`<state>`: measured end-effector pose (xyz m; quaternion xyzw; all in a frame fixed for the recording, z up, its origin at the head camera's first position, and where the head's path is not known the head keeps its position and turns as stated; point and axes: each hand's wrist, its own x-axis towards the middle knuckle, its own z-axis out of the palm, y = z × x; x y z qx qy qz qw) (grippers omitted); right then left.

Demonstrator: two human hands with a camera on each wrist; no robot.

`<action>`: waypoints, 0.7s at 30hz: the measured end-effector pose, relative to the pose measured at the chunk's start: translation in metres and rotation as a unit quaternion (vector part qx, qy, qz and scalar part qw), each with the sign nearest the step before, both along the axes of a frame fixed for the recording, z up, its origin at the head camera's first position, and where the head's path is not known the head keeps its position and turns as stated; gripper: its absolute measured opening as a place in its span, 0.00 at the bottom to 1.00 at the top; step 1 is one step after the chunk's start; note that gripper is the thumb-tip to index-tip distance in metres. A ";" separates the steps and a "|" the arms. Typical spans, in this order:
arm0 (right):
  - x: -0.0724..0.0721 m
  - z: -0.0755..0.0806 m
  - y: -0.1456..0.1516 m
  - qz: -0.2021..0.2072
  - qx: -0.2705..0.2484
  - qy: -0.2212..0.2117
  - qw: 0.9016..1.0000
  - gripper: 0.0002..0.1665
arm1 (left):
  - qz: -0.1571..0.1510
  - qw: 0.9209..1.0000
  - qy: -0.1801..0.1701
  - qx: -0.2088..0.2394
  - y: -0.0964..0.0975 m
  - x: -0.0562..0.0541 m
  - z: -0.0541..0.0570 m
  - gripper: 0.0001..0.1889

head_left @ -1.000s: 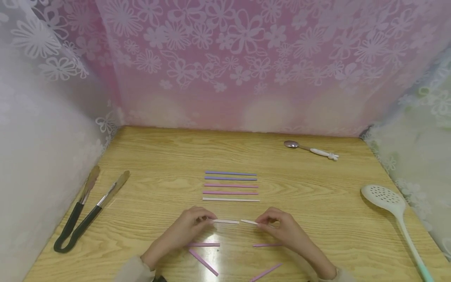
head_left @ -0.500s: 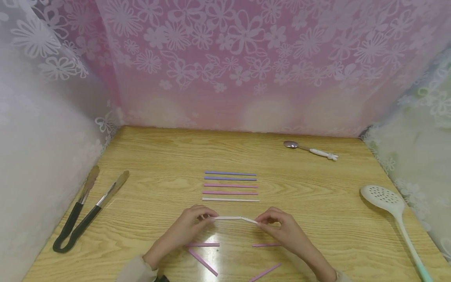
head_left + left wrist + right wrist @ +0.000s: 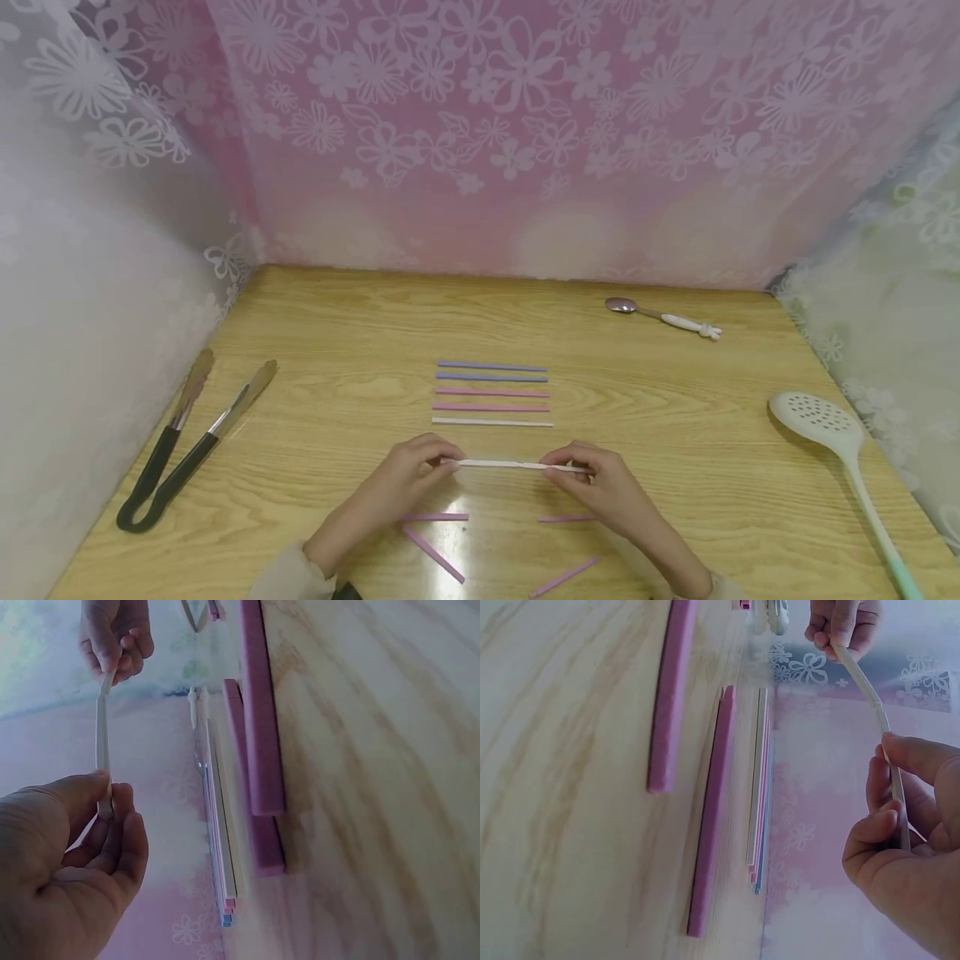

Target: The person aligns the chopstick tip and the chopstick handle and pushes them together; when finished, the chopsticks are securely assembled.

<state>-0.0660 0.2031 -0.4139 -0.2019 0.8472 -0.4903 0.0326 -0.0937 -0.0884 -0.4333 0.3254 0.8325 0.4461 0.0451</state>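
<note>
Just above the front part of the table, my two hands hold a thin white stick (image 3: 501,463) level between them. My left hand (image 3: 412,479) pinches its left end between thumb and fingers. Thumb and fingers of my right hand (image 3: 607,487) pinch it right of the middle, and its right end runs on under those fingers. A kinked break in the white stick shows in the right wrist view, between the hands (image 3: 907,802). Below the hands lie short purple stick pieces, two by the left forearm (image 3: 435,554) and two by the right (image 3: 564,577).
Beyond the hands lies a row of whole sticks: two blue (image 3: 491,378), two pink (image 3: 491,408) and one white (image 3: 491,422). Black-handled tongs (image 3: 187,450) rest at left, a slotted spoon (image 3: 817,421) at right, and a small spoon (image 3: 663,317) at the back right.
A second ago two white lengths showed a gap between them; they then met at an angle and now line up almost straight. The right fingers now grip further along, with the right end showing past them.
</note>
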 end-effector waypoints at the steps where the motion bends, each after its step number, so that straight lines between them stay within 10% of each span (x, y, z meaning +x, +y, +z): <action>1: 0.000 0.000 -0.001 -0.002 0.000 0.005 1.000 0.07 | -0.002 1.000 0.000 0.002 0.000 0.000 0.000 0.11; 9: 0.001 -0.002 -0.012 0.006 -0.003 0.047 0.999 0.05 | -0.067 0.997 0.004 0.035 0.008 -0.001 0.002 0.13; 21: 0.005 0.002 -0.025 -0.014 -0.011 0.121 0.993 0.05 | -0.066 0.995 0.056 0.042 0.011 -0.002 0.007 0.11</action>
